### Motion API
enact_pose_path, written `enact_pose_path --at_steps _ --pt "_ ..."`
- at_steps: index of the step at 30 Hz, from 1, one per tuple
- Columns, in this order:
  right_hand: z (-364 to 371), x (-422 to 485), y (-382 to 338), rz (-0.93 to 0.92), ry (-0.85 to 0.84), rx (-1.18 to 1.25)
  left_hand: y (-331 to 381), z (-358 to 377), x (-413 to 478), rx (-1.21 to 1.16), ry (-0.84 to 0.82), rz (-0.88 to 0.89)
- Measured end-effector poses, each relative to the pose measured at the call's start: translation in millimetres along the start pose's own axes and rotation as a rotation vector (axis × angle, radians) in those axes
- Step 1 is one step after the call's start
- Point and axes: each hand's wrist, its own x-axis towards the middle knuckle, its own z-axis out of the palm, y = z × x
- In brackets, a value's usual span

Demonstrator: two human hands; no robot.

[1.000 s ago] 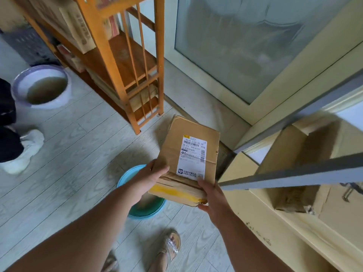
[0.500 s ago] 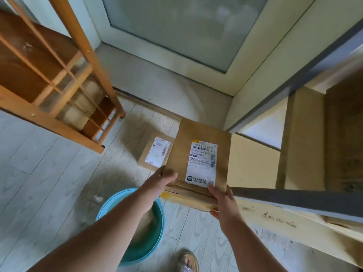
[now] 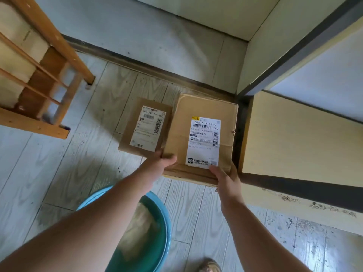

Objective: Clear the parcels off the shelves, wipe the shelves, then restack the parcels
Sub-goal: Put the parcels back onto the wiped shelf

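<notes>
Large cardboard parcel [image 3: 200, 134], white shipping label up, gripped at its near edge by both hands: left hand [image 3: 164, 163] clasping the near-left corner with thumb on top, right hand [image 3: 227, 179] clasping the near-right corner, thumb on the label's lower edge. Low over the pale plank floor [image 3: 49, 169], in the corner by the door sill; whether resting on the floor, not clear. Just left, touching or overlapping, a smaller labelled parcel [image 3: 146, 128] flat on the floor. Far left, the wooden shelf rack [image 3: 51, 36]. Near, under the left forearm, a teal basin [image 3: 157, 222].
</notes>
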Motion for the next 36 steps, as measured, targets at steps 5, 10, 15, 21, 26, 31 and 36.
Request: enact_pose_path --at_steps 5,10,15,21,26,31,36 --pt "10 32 14 0.008 -0.026 0.030 -10 -3 27 -0.013 0.077 0.035" --pt "18 55 31 0.025 -0.015 0.077 -20 -3 44 0.003 0.101 0.007" --pt "17 60 42 0.037 0.017 0.043 -26 5 48 0.054 0.145 0.034" --pt "12 36 16 0.088 0.046 -0.130 -15 18 32 0.276 0.381 0.028" --pt "2 -24 -25 0.049 0.081 -0.319 22 18 -32 0.243 0.424 0.022" --pt "-7 -95 -76 0.002 0.110 -0.310 75 3 -118 0.207 0.388 0.058" --pt "-3 -157 -118 -0.055 0.126 -0.261 119 -8 -180 0.177 0.366 0.097"
